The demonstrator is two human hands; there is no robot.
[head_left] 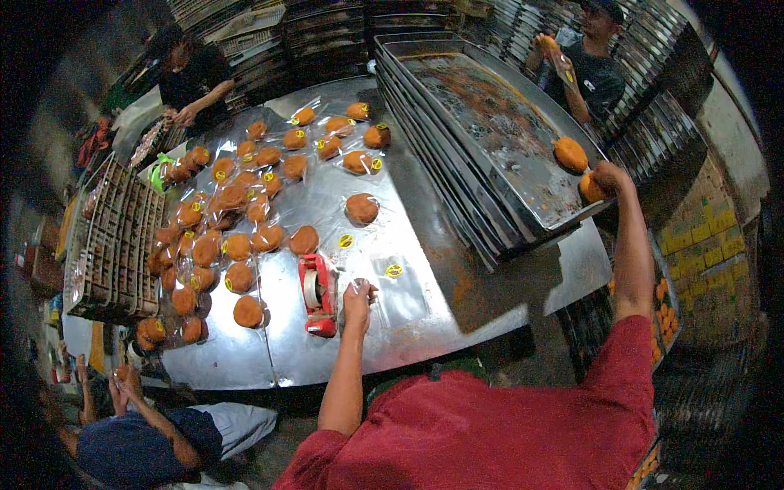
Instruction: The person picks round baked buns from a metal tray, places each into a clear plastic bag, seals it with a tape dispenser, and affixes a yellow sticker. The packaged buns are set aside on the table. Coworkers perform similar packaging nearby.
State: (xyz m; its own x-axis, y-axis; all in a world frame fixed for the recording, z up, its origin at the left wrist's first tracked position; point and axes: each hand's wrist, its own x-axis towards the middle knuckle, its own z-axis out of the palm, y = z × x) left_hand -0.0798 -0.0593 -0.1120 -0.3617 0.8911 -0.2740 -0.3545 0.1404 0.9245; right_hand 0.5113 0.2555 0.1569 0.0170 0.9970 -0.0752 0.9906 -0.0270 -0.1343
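My right hand (606,176) grips a round browned bun (591,188) at the near right corner of the top metal baking tray (490,104). Another bun (570,154) lies beside it on that tray. Over the metal table, my left hand (358,300) pinches the edge of a clear plastic bag (395,297), just right of a red tape dispenser (318,295). The bag looks flat; a yellow round label (394,270) shows on it. Many buns in clear bags with yellow labels, such as one bun (362,209), lie across the table beyond and left of the dispenser.
A stack of baking trays (441,177) stands on the table (367,355) at right. At the left edge is a plastic crate (116,245). Co-workers stand at far left (196,86), far right (591,73) and near left (147,435). Trays of buns (664,312) are at my right.
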